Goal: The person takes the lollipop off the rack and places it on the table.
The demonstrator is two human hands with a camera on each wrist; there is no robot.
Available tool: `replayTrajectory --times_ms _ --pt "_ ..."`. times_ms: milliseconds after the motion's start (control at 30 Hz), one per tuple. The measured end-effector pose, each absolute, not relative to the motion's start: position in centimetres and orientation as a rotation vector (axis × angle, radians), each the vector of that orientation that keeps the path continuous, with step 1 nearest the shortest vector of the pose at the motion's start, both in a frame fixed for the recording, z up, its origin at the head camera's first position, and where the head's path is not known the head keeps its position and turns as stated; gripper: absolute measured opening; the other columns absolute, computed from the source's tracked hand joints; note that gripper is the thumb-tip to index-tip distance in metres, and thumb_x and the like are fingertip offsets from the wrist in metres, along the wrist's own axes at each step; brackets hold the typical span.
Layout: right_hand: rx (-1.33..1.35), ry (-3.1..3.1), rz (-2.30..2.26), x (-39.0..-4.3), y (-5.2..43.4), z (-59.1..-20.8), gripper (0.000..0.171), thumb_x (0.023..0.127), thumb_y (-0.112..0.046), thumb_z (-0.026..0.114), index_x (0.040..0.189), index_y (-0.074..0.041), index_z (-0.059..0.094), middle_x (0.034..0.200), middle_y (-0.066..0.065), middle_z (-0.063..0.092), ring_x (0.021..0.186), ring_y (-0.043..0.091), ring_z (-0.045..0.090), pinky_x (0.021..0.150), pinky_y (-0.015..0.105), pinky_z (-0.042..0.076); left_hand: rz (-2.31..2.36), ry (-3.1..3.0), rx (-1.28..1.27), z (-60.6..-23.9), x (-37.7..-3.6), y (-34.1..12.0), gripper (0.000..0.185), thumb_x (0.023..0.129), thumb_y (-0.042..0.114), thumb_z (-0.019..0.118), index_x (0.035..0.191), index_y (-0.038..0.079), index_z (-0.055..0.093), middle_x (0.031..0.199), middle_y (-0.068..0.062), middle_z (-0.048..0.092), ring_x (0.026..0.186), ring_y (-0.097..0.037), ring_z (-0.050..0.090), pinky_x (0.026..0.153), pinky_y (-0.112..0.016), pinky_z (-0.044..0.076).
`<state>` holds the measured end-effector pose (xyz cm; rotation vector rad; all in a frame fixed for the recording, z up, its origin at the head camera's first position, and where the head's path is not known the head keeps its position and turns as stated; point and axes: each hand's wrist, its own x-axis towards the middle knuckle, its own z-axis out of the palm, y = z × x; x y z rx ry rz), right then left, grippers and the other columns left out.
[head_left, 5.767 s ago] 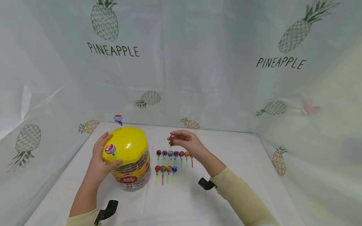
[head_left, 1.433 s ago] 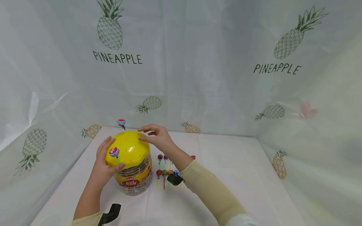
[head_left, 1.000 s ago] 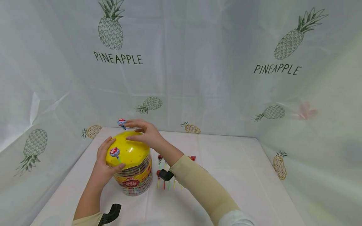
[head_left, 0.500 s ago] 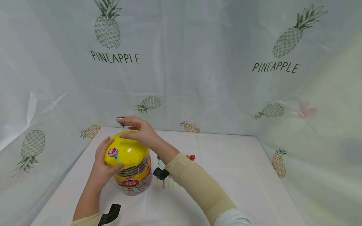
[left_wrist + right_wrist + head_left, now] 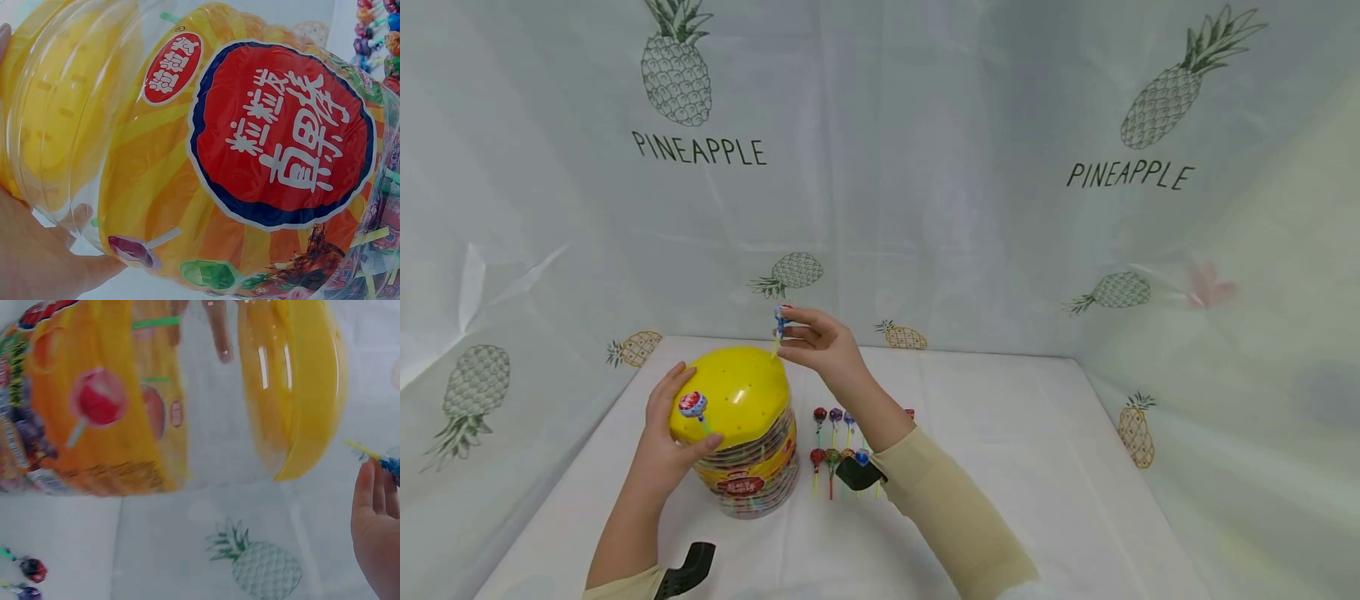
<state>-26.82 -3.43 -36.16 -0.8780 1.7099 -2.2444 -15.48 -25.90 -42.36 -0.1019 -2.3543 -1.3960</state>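
Note:
A clear plastic jar [image 5: 748, 483] with a yellow lid [image 5: 741, 396] stands on the left of the table. My left hand [image 5: 662, 442] grips the lid from the left, thumb at its front edge. One blue-and-red lollipop [image 5: 693, 405] sticks up from the lid's front left. At the lid's back right, my right hand [image 5: 827, 350] pinches another blue lollipop [image 5: 780, 321] by its stick, the yellow end pointing down at the lid's edge. In the right wrist view this stick [image 5: 362, 450] is apart from the lid. The left wrist view shows the jar's red label [image 5: 281, 134].
Two rows of wrapped lollipops [image 5: 832, 457] lie right of the jar, partly hidden under my right forearm [image 5: 955, 508] and its black wrist mount [image 5: 860, 473]. A white pineapple-print sheet [image 5: 880, 167] hangs behind the white table [image 5: 1037, 467].
My right hand went from the lollipop rows to the lid's back, took the blue lollipop standing there, and has drawn it up and right. My left hand stays on the lid.

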Motion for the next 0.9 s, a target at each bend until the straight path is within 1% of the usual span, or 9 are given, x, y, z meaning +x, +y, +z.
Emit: replayTrajectory --times_ms 133,233,367,600,667,733,900 --pt "-0.775 1.679 -2.293 -26.7 -1.2 -38.0 0.048 0.089 0.007 0.065 0.134 -0.006 0.057 0.131 0.009 0.055 0.111 0.022 0.059 0.094 0.038 0.05 -1.387 -2.36 -0.099 -42.4 -15.5 -25.9 0.093 0.079 0.014 0.08 0.154 0.023 0.025 0.161 -0.001 0.008 0.136 -0.04 0.025 0.086 -0.003 0.028" --pt "-0.697 1.697 -2.297 -26.6 0.1 -39.4 0.049 0.089 0.005 0.066 0.135 -0.009 0.057 0.131 0.01 0.055 0.111 0.022 0.059 0.095 0.037 0.05 -1.38 -2.362 -0.095 -42.4 -15.5 -25.9 0.093 0.08 0.015 0.079 0.155 0.024 0.024 0.161 0.0 0.008 0.136 -0.04 0.024 0.086 -0.003 0.028" --pt "-0.623 1.737 -2.257 -26.1 1.3 -41.1 0.049 0.089 0.001 0.068 0.135 -0.011 0.056 0.129 0.01 0.055 0.107 0.02 0.06 0.093 0.035 0.051 -1.378 -2.36 -0.1 -42.5 -15.5 -25.9 0.094 0.08 0.014 0.079 0.155 0.024 0.024 0.161 0.001 0.007 0.135 -0.039 0.025 0.086 -0.003 0.029" --pt "-0.538 1.698 -2.245 -24.6 2.6 -43.7 0.048 0.088 0.007 0.066 0.134 -0.005 0.055 0.126 0.013 0.054 0.099 0.016 0.061 0.087 0.032 0.053 -1.382 -2.339 -0.117 -42.6 -15.6 -26.0 0.094 0.079 0.009 0.079 0.155 0.023 0.024 0.161 -0.001 0.008 0.134 -0.029 0.027 0.086 -0.001 0.031" --pt "-0.509 1.723 -2.238 -24.1 3.1 -44.3 0.049 0.087 0.008 0.067 0.133 -0.005 0.056 0.124 0.012 0.055 0.097 0.015 0.062 0.085 0.031 0.054 -1.389 -2.335 -0.118 -42.6 -15.7 -26.0 0.095 0.079 0.008 0.079 0.155 0.023 0.024 0.161 0.001 0.009 0.134 -0.027 0.027 0.086 -0.001 0.031" --pt "-0.496 1.753 -2.227 -23.6 3.7 -44.8 0.048 0.086 0.009 0.067 0.132 -0.004 0.057 0.12 0.012 0.056 0.095 0.016 0.062 0.084 0.03 0.054 -1.391 -2.336 -0.121 -42.6 -15.7 -26.0 0.095 0.079 0.008 0.079 0.155 0.023 0.024 0.161 0.0 0.008 0.134 -0.028 0.028 0.086 -0.001 0.032" --pt "-0.534 1.811 -2.157 -22.6 5.1 -46.1 0.047 0.084 0.008 0.07 0.129 -0.001 0.058 0.102 0.011 0.061 0.089 0.017 0.063 0.081 0.03 0.055 -1.391 -2.339 -0.115 -42.7 -15.8 -25.9 0.096 0.078 0.007 0.079 0.155 0.022 0.023 0.161 -0.002 0.008 0.134 -0.028 0.027 0.085 -0.001 0.032"
